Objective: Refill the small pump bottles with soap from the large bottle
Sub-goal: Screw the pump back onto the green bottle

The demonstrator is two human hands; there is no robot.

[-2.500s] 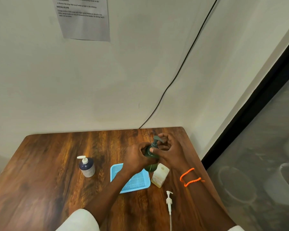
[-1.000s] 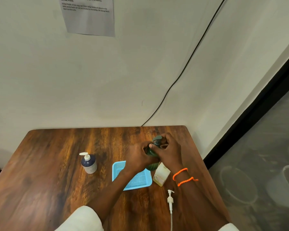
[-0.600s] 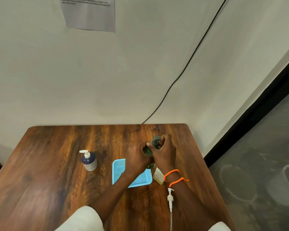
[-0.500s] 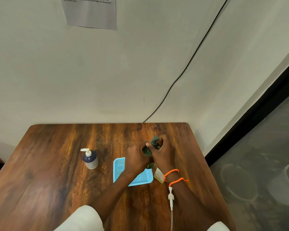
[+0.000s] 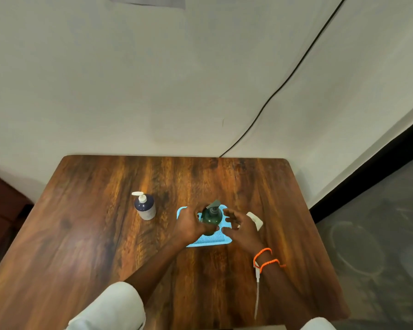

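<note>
A dark green pump bottle (image 5: 211, 217) stands upright on the blue mesh tray (image 5: 215, 239), its pump head in place. My left hand (image 5: 190, 226) grips the bottle's body from the left. My right hand (image 5: 242, 226) hovers just right of the bottle with its fingers loosely spread and nothing in them. A cream bottle without a pump (image 5: 255, 220) lies partly hidden behind my right hand. A loose white pump with its long tube (image 5: 257, 289) lies on the table under my right wrist. A navy pump bottle with a white pump (image 5: 145, 207) stands to the left.
Everything sits on a wooden table (image 5: 81, 246) pushed against a white wall. A black cable (image 5: 284, 82) runs down the wall to the table's back edge. The table's right edge drops to a grey floor (image 5: 367, 234).
The green bottle has moved nearer, from behind the tray onto it. My right hand has let go of the pump head and drawn off to the right.
</note>
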